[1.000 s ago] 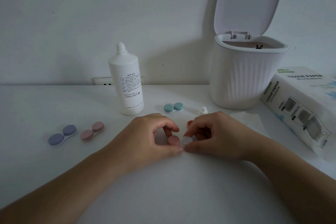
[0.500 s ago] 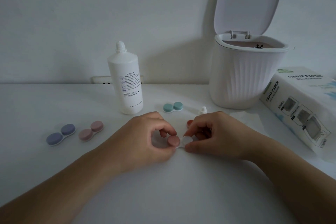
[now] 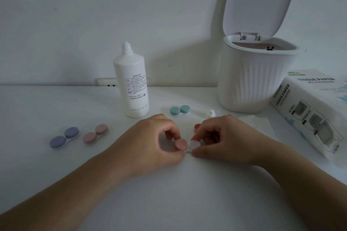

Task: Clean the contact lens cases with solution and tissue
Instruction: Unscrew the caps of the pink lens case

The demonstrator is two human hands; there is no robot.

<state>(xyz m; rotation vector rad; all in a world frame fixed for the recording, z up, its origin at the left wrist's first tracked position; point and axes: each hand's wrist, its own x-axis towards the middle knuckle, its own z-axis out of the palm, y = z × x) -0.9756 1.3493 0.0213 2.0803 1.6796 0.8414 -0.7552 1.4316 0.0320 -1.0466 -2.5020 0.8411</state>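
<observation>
A contact lens case (image 3: 187,145) is being held between both hands low over the white table (image 3: 169,193), in front of the solution bottle (image 3: 132,88). Its dusty-pink cap (image 3: 181,144) is being pinched by the left hand (image 3: 150,140), thumb below and curled forefinger above, while the uncovered white well (image 3: 194,144) beside it is being gripped at the edge by the thumb and forefinger of the right hand (image 3: 223,139), the remaining fingers being kept curled in toward the palm. A loose reddish cap (image 3: 197,127) is being left on the table just behind the right hand, partly hidden by its knuckles. The solution bottle is being kept upright with its threaded neck uncovered, and its small white cap (image 3: 211,113) is being left to the right of the bottle, near the right hand. A teal lens case (image 3: 179,110) is lying closed just right of the bottle's base. To the left of the bottle and nearer the viewer, a pink lens case (image 3: 95,134) and a purple lens case (image 3: 63,138) are lying closed side by side. Well to the right of the bottle a ribbed white bin (image 3: 253,80) is being kept with its lid (image 3: 257,2) raised. A flat tissue (image 3: 257,124) is lying in front of the bin, beside the right wrist, and a tissue paper pack (image 3: 311,110) is resting at the far right.
</observation>
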